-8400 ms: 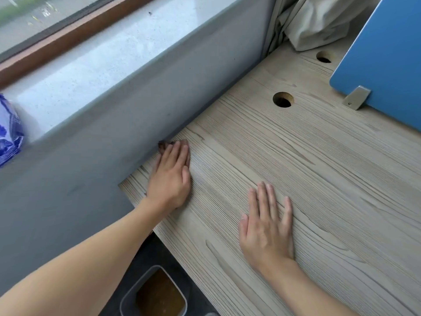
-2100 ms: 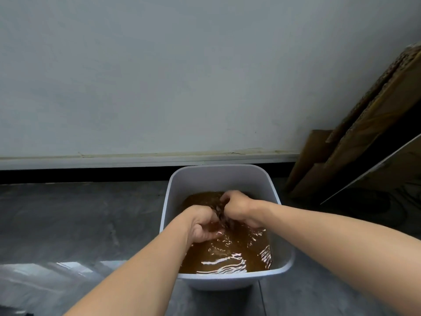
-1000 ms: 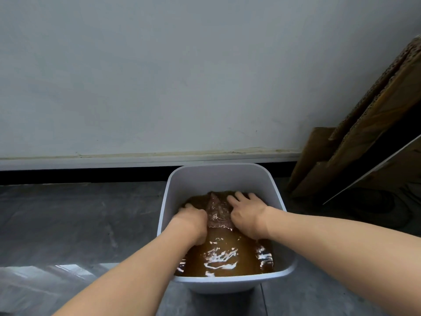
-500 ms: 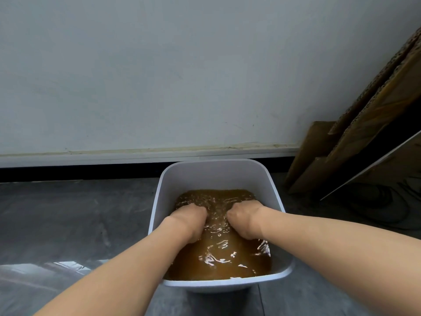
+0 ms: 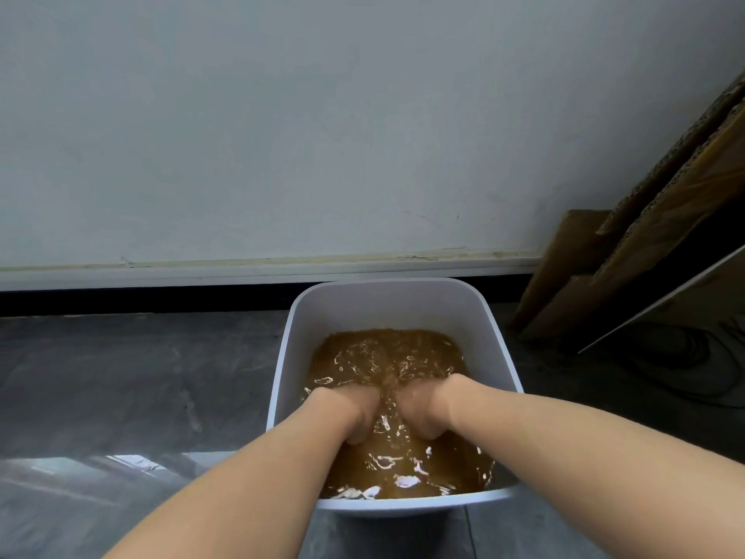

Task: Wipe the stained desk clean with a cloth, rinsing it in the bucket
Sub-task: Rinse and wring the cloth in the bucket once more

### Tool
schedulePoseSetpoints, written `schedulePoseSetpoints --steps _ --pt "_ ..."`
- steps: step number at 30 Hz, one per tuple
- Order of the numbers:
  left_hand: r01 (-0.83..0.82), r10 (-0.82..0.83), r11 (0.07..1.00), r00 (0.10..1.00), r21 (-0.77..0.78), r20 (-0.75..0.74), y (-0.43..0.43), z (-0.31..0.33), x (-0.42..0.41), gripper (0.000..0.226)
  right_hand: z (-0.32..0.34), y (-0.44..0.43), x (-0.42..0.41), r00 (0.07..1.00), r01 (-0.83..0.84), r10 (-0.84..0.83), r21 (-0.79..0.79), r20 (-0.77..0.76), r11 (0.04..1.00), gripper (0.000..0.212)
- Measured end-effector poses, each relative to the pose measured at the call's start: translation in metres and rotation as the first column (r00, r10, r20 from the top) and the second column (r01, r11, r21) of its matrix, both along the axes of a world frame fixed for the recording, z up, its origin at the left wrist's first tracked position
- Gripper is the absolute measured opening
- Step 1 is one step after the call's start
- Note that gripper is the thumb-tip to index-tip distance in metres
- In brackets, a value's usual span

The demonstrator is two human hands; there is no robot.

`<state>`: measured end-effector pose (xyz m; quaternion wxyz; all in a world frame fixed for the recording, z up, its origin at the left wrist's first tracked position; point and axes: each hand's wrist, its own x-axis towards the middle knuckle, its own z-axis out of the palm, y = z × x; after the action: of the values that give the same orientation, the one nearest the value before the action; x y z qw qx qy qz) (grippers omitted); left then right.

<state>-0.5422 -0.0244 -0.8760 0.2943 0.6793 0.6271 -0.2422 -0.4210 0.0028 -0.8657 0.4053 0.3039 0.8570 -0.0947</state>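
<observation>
Grip: both hands are plunging into the water, knuckles and wrists above the surface, fingers under it. Left hand point(image 5: 346, 406) is sitting at 9 o'clock of the right hand point(image 5: 424, 405), the two close together with a narrow strip of rippling water between them. Whether either grip is wide, narrow or holding something, I cannot tell: the murk is hiding the fingers.

Cloth: not showing anywhere; the brown water is covering whatever is lying between the hands.

Water point(image 5: 383, 351): opaque brown, rippling and catching white glints, mostly at 12 o'clock and 6 o'clock of the hands.

Bucket point(image 5: 387, 292): white, squarish with rounded corners, standing on the floor at about 5 o'clock from the middle of the view, filled roughly halfway up its walls. Both forearms are crossing its near rim.

Floor point(image 5: 121, 373): dark grey, glossy, throwing a pale reflection at 8 o'clock.

Skirting strip point(image 5: 242, 269) is running along the foot of a plain pale wall point(image 5: 282, 127) at 12 o'clock of the bucket.

Cardboard sheets point(image 5: 665, 223) are leaning against the wall at 2 o'clock of the bucket.
</observation>
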Motion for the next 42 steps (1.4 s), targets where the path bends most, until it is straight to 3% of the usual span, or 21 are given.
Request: schedulePoseSetpoints --steps 2,4,5,7,9,10,12,14,15,17,20,23,27,31,33,34,36,38,40,41,42 --pt "-0.095 0.095 0.993 0.995 -0.064 -0.003 0.001 0.004 0.004 0.043 -0.002 -0.002 -0.001 0.993 0.115 -0.114 -0.058 0.019 0.992 0.039" --pt "-0.309 0.332 0.932 0.937 -0.188 0.107 0.005 0.011 0.004 0.034 0.002 -0.004 -0.001 0.949 0.309 -0.314 -0.147 -0.015 0.94 0.04" --pt "-0.468 0.55 0.819 0.806 -0.331 0.219 0.008 0.013 0.004 0.03 0.002 -0.003 -0.002 0.906 0.402 -0.419 -0.204 -0.051 0.893 0.04" --pt "-0.62 0.863 0.506 0.354 -0.6 0.361 0.015 0.021 0.004 0.03 0.005 -0.005 -0.003 0.764 0.552 -0.628 -0.355 -0.147 0.754 0.039" --pt "-0.698 0.91 0.305 0.012 -0.648 0.415 0.02 0.015 0.004 0.036 0.006 -0.009 -0.007 0.539 0.662 -0.817 -0.497 -0.204 0.561 0.034" --pt "-0.733 0.895 0.246 -0.079 -0.634 0.439 0.02 0.015 0.004 0.036 0.006 -0.01 -0.011 0.381 0.701 -0.897 -0.562 -0.226 0.439 0.032" --pt "-0.806 0.856 0.176 -0.159 -0.565 0.492 0.023 0.008 0.005 0.035 0.006 -0.01 -0.019 0.061 0.701 -0.962 -0.674 -0.266 0.231 0.034" --pt "-0.82 0.844 0.171 -0.164 -0.546 0.511 0.023 0.003 0.006 0.035 0.007 -0.011 -0.026 -0.199 0.614 -0.958 -0.789 -0.204 0.041 0.032" --pt "-0.804 0.843 0.167 -0.184 -0.571 0.506 0.023 0.005 0.006 0.031 0.009 -0.013 -0.029 -0.286 0.57 -0.94 -0.821 -0.184 -0.013 0.031" --pt "-0.78 0.839 0.16 -0.216 -0.605 0.5 0.019 0.007 0.008 0.027 0.016 -0.021 -0.032 -0.341 0.615 -0.889 -0.788 -0.306 0.036 0.032" --pt "-0.74 0.822 0.215 -0.215 -0.637 0.527 0.014 0.012 0.014 0.023 0.014 -0.027 -0.031 -0.239 0.782 -0.718 -0.568 -0.654 0.257 0.025" --pt "-0.761 0.809 0.298 -0.12 -0.577 0.575 0.011 0.018 0.014 0.024 0.011 -0.025 -0.031 -0.222 0.813 -0.642 -0.503 -0.734 0.293 0.023" --pt "-0.715 0.851 0.326 -0.064 -0.618 0.522 0.008 0.023 0.006 0.044 0.012 -0.011 -0.022 -0.142 0.859 -0.656 -0.422 -0.741 0.291 0.023" --pt "-0.658 0.872 0.41 0.081 -0.632 0.482 0.006 0.023 0.005 0.04 0.002 0.001 -0.003 0.199 0.855 -0.698 -0.225 -0.688 0.467 0.02" --pt "-0.764 0.848 0.414 0.127 -0.494 0.514 0.007 0.017 0.007 0.014 -0.004 0.0 -0.002 0.315 0.832 -0.749 -0.21 -0.583 0.513 0.032" --pt "-0.823 0.825 0.415 0.162 -0.387 0.541 0.008 0.012 0.007 0.016 -0.007 -0.001 -0.002 0.374 0.811 -0.753 -0.202 -0.541 0.549 0.039" --pt "-0.864 0.798 0.467 0.32 -0.187 0.511 0.01 0.003 0.007 0.052 -0.009 -0.005 -0.004 0.514 0.737 -0.707 -0.172 -0.485 0.654 0.054" --pt "-0.832 0.756 0.554 0.503 0.0 0.419 0.008 -0.001 0.01 0.067 -0.01 -0.007 -0.004 0.643 0.648 -0.625 -0.12 -0.443 0.752 0.072" --pt "-0.772 0.692 0.634 0.594 0.047 0.41 0.01 -0.006 0.012 0.064 -0.008 -0.006 -0.006 0.691 0.612 -0.603 -0.122 -0.4 0.782 0.073" --pt "-0.764 0.687 0.645 0.586 0.01 0.43 0.012 -0.008 0.011 0.056 -0.009 -0.005 -0.009 0.678 0.612 -0.615 -0.154 -0.402 0.776 0.063" --pt "-0.786 0.725 0.611 0.509 -0.093 0.464 0.014 -0.007 0.01 0.046 -0.009 -0.005 -0.011 0.645 0.617 -0.64 -0.208 -0.417 0.759 0.051"
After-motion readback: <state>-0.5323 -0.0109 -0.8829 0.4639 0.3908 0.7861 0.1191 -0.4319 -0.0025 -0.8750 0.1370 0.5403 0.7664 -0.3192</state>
